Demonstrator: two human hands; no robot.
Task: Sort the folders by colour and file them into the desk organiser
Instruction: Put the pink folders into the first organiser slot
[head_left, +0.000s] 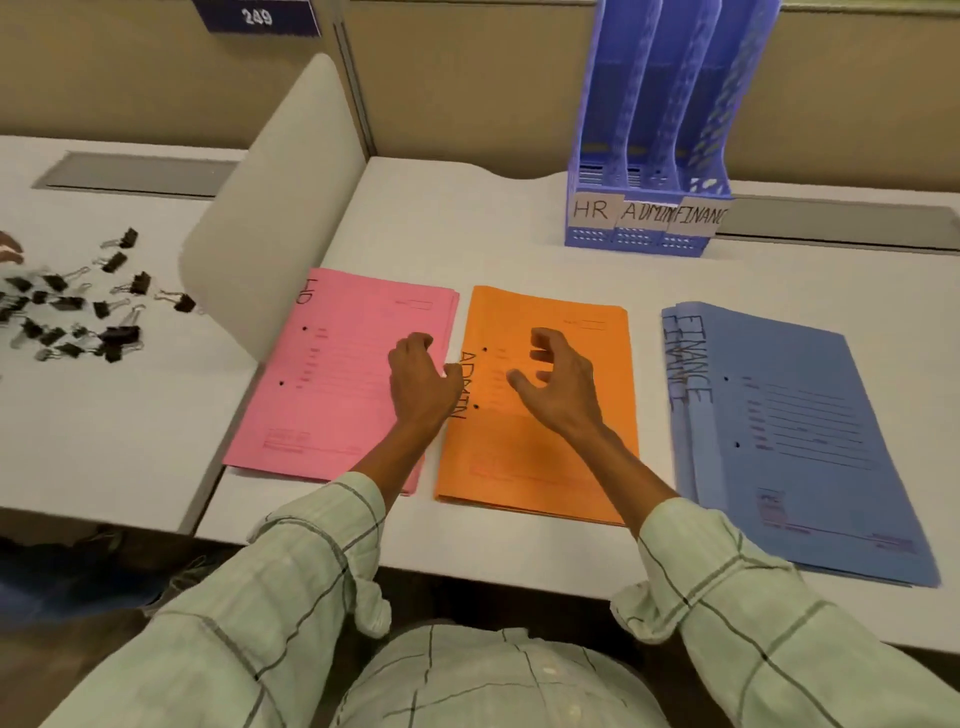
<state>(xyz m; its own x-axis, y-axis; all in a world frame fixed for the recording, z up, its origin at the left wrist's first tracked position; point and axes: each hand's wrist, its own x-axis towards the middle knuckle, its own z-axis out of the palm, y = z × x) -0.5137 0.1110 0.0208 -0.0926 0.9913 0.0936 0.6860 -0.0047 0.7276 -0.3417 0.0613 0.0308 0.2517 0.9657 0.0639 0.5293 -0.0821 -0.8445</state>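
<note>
Three flat stacks lie side by side on the white desk (519, 244): pink folders (332, 374) marked HR at the left, orange folders (582, 457) marked ADMIN in the middle, blue folders (795, 441) marked FINANCE at the right. My left hand (421, 382) hovers over the pink stack's right edge, fingers curled, holding nothing. Over the orange stack, my right hand (558, 384) has its fingers spread and is empty. A blue desk organiser (649, 208) stands upright at the back, with slots labelled HR, ADMIN and FINANCE, and looks empty.
A rounded grey divider panel (270, 208) rises left of the pink stack. Several black binder clips (78, 306) lie scattered on the neighbouring desk at the left. Beige partition walls (467, 78) close the back. A grey cable slot (841, 223) runs right of the organiser.
</note>
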